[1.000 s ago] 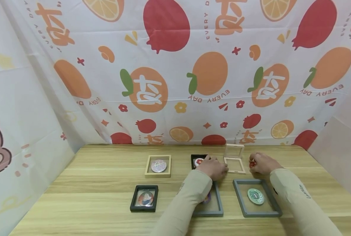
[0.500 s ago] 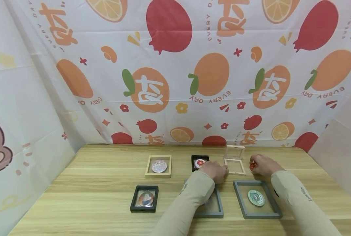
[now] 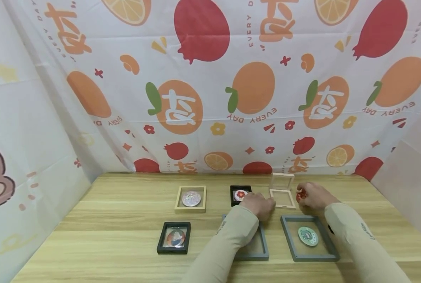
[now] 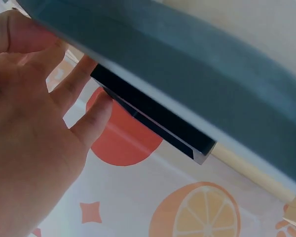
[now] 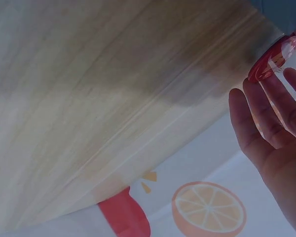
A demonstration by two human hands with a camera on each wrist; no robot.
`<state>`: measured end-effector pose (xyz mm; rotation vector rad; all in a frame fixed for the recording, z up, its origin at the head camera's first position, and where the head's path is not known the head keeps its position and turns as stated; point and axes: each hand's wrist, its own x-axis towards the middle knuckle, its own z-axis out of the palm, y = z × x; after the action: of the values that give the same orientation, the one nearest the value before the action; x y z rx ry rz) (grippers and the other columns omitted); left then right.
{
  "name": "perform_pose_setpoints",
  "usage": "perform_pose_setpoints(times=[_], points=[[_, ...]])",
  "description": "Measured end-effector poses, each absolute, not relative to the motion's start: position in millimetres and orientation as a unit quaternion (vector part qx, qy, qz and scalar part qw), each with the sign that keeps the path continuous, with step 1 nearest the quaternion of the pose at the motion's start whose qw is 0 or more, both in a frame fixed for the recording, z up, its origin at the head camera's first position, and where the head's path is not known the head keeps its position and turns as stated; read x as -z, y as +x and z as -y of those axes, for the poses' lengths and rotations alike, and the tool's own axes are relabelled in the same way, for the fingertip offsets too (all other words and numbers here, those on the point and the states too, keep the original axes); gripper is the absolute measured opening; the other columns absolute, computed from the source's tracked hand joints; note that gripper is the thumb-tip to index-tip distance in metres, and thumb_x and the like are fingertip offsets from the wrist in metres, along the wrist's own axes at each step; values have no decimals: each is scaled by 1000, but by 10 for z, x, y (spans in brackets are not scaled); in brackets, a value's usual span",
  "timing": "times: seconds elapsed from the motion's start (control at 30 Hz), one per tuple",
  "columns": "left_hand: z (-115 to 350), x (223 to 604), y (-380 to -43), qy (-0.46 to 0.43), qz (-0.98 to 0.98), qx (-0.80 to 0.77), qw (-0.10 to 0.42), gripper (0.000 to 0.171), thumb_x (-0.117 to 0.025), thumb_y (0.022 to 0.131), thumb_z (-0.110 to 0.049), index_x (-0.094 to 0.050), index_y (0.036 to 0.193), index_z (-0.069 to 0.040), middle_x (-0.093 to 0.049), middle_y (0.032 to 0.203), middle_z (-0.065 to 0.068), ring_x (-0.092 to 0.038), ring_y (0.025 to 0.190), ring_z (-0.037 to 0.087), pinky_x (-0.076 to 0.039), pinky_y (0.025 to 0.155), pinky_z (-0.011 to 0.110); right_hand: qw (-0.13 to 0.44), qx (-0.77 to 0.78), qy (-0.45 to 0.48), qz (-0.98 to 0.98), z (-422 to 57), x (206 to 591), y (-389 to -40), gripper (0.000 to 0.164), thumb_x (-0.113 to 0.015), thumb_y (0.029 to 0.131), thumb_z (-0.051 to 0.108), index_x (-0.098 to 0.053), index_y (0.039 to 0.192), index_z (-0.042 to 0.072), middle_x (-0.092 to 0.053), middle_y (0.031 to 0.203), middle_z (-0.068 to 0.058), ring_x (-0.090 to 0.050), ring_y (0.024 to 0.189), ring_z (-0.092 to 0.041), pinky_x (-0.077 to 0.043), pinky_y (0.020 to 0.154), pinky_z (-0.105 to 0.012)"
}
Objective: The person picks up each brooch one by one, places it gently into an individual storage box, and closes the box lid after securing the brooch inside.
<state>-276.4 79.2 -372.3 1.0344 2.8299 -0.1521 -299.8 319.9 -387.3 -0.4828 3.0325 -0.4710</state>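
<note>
My left hand [image 3: 258,205] is at the left edge of an open cream display frame [image 3: 282,199], thumb and fingertips pinching its rim. The frame's lid stands raised at the back. In the left wrist view the left hand [image 4: 44,118] shows, its fingertips partly hidden behind a grey frame edge [image 4: 187,64]. Right of the cream frame my right hand [image 3: 314,195] pinches a round red badge [image 3: 301,195] just above the table. In the right wrist view that shiny badge [image 5: 271,59] sits between the thumb and fingertips of the right hand [image 5: 278,123].
Frames with badges stand around: a black one [image 3: 233,198] beside my left hand, a yellow one [image 3: 180,210], another black one [image 3: 172,251], and a grey one [image 3: 314,257] near my right forearm. Another grey frame [image 3: 263,245] lies partly under my left arm. Printed cloth [image 3: 210,98] hangs behind.
My right hand has shifted slightly left with the red badge, closer to the cream frame. The left hand stays at that frame's edge after a small shift.
</note>
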Motion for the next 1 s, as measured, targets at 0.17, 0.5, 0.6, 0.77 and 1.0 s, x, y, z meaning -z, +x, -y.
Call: perform_pose_setpoints(times=[0.17,0.5,0.6,0.77,1.0], points=[[-797,3712,-2744,331,-940,44,63,37,-59,98,-20,-61,135,-23,-70,113,4,-63,110,17,-44,102,34,14,153,-167,-974,-3181,3856,-2992,34,-78,74,4,-64,104,-8,-62,85,-8,-57,79,-26,-52,75,-49],[-810,3721,-2748,326,-942,49,65,36,-60,98,-20,-63,134,-23,-70,113,3,-62,109,17,-44,101,33,6,148,-173,-974,-3130,3846,-3007,33,-79,76,6,-66,102,-9,-63,86,-10,-57,78,-26,-52,75,-48],[-814,3726,-2746,324,-942,50,64,36,-60,99,-20,-63,134,-23,-71,113,3,-62,110,16,-44,101,33,3,146,-178,-973,-3104,3835,-3004,32,-80,75,6,-66,101,-8,-64,86,-10,-57,78,-25,-52,74,-47],[-819,3725,-2736,321,-944,47,61,35,-60,99,-20,-63,134,-23,-71,114,2,-62,111,16,-43,103,33,4,146,-181,-973,-3053,3812,-2994,31,-81,76,5,-67,101,-8,-65,87,-10,-58,78,-25,-53,75,-46],[-817,3717,-2737,326,-942,46,64,36,-58,100,-20,-62,136,-23,-70,119,1,-62,114,15,-42,105,33,-1,156,-199,-968,-3040,3818,-2999,23,-79,76,4,-69,95,-3,-63,82,-5,-56,74,-20,-51,69,-39]])
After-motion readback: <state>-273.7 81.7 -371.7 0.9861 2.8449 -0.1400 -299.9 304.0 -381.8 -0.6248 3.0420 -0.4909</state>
